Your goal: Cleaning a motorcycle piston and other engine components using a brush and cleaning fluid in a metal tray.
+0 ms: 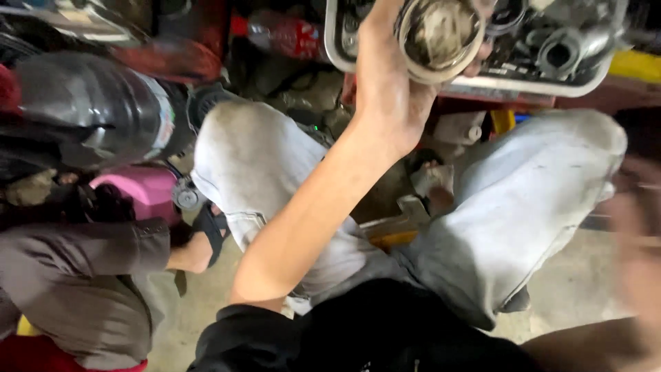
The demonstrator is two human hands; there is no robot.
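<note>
Gripping a round metal ring part in our left hand, above the parts tray's near edge; right hand blurred, its pose unclear.

Metal parts crowd the grey tray at one o'clock; bare concrete floor lies open at four o'clock.
</note>
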